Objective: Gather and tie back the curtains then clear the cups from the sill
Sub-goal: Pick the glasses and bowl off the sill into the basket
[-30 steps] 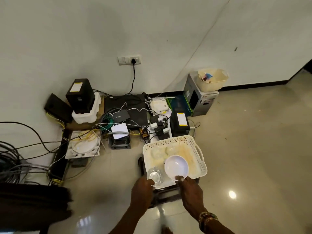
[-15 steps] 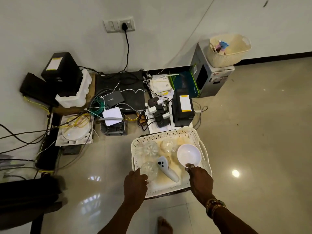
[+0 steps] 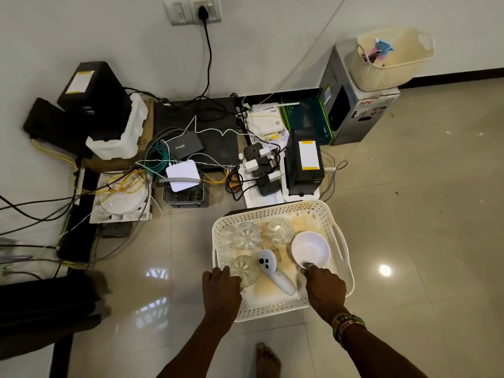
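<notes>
A white perforated basket [image 3: 338, 282] sits low over the tiled floor. Inside it, my left hand [image 3: 222, 286] grips a clear glass cup [image 3: 244, 268] at the near left. My right hand [image 3: 324, 285] pinches the near rim of a white bowl [image 3: 311, 248] at the right side. Two more clear glass cups [image 3: 246, 236] [image 3: 279, 230] stand at the basket's far side. A white handheld controller [image 3: 275, 271] lies between my hands on the stained basket floor.
Behind the basket, routers, power strips [image 3: 261, 165], black boxes and tangled cables crowd the floor by the wall. A second cream basket [image 3: 390, 61] sits on a grey carton [image 3: 357, 107] at the right. My bare foot [image 3: 267, 360] is below. Dark furniture [image 3: 41, 309] stands left.
The view has dropped closer to the basket. Both hands have lowered the glass cup and the white bowl down into the basket, and the controller has come into sight.
</notes>
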Available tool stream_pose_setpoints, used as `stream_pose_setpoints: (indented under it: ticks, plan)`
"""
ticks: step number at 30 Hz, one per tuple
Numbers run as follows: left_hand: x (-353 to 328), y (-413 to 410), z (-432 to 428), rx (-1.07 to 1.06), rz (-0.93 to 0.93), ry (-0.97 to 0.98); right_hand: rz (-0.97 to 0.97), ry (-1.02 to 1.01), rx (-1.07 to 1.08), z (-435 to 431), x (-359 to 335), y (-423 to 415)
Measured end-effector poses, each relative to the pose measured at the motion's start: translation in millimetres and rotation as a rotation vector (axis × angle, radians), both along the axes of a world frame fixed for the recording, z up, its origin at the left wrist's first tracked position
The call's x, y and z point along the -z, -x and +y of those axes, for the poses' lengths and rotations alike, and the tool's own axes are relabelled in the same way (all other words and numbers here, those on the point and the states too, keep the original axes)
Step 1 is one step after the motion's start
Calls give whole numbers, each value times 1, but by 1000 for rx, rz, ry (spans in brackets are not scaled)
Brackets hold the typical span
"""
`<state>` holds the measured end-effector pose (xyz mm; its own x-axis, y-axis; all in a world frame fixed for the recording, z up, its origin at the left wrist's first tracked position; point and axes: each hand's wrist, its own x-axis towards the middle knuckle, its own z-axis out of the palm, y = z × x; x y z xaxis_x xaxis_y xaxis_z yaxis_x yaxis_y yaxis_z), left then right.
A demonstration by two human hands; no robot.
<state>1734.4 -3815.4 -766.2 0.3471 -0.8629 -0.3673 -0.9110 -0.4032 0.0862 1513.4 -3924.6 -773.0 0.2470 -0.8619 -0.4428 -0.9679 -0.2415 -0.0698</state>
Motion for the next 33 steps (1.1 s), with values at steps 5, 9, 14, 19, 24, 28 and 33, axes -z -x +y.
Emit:
stream_pose_setpoints:
  ticks: [5, 9, 14, 19, 24, 28, 33]
  plan:
    - [3, 0, -6, 7, -40, -37, -3, -34, 25, 0, 6, -4]
    - [-2, 1, -9, 19, -66, -100, 30, -41, 13, 3, 7, -6]
    - [-3, 10, -7, -20, -61, -128, -101, -45, 138, 8, -4, -16]
    - [-12, 12, -7, -74, -8, -59, -266, 7, -110, 23, -3, -33]
    - [0, 1, 5, -63, 85, 156, -280, -83, 20, 32, 7, -55]
    - [0, -5, 15, -11, 163, 272, -223, -92, 48, 31, 16, -69]
    - [-5, -14, 27, -18, 180, 327, -170, -107, 50, 28, 28, -75]
